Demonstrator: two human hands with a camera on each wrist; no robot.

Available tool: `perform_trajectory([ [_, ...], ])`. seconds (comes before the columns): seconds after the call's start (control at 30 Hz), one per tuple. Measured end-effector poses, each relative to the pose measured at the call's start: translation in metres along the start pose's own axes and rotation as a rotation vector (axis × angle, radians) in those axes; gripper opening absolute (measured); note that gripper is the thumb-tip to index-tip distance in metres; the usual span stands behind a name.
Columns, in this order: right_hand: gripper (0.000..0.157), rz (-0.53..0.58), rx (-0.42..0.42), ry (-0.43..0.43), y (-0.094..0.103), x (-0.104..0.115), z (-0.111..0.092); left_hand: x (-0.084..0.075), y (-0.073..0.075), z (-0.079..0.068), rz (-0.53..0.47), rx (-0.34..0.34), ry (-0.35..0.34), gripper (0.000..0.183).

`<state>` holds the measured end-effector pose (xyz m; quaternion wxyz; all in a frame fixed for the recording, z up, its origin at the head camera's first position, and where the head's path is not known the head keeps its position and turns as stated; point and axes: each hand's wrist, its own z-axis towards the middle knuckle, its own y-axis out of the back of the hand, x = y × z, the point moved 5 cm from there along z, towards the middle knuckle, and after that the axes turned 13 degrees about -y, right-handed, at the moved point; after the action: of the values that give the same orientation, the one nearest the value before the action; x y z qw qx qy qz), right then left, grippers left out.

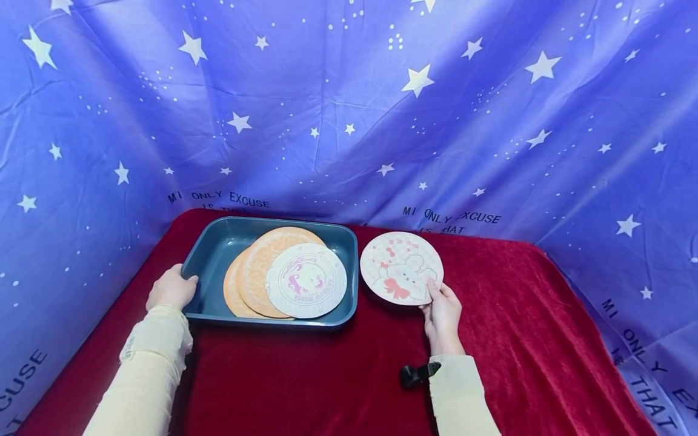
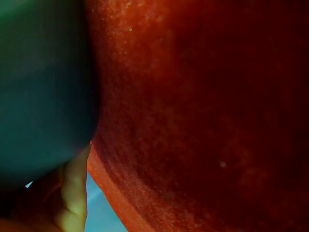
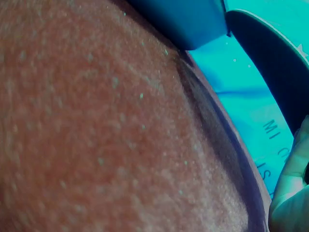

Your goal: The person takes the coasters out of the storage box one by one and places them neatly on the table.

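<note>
My left hand (image 1: pixel 173 287) grips the left rim of a dark teal rectangular tray (image 1: pixel 211 260), its thumb over the edge. In the left wrist view, fingers (image 2: pixel 74 191) touch the blurred tray wall. Inside the tray lie overlapping round mats: two orange ones with a fruit-slice print (image 1: pixel 259 260) beneath a whitish one with a pink and purple print (image 1: pixel 306 280). To the tray's right, my right hand (image 1: pixel 444 318) pinches the lower right edge of a round rabbit-print mat (image 1: pixel 400 266). Its dark underside shows in the right wrist view, held above the cloth.
Dark red velvet cloth (image 1: pixel 305 381) covers the table. Blue star-print curtains (image 1: pixel 327 91) hang behind it and at both sides. A black strap device (image 1: pixel 418 374) sits at the right wrist.
</note>
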<state>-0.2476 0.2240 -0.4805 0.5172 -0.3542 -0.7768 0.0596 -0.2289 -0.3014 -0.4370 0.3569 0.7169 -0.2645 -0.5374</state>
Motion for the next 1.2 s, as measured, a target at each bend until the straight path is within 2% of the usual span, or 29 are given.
perform_trajectory([
  [0.43, 0.009, -0.140, 0.011, -0.065, 0.001, 0.000, 0.010, 0.002, 0.000, 0.002, 0.007, 0.003, -0.003, 0.050],
  [0.7, 0.019, -0.249, 0.008, -0.068, 0.002, 0.001, 0.016, 0.002, -0.001, 0.002, 0.001, 0.002, -0.008, 0.051],
  [1.03, 0.003, -0.402, -0.024, -0.087, 0.004, 0.004, 0.018, 0.000, -0.001, 0.002, 0.002, 0.006, -0.006, 0.051],
  [1.2, 0.011, -0.468, -0.036, -0.096, 0.005, 0.005, 0.019, 0.001, 0.000, 0.002, 0.001, 0.009, -0.006, 0.051],
])
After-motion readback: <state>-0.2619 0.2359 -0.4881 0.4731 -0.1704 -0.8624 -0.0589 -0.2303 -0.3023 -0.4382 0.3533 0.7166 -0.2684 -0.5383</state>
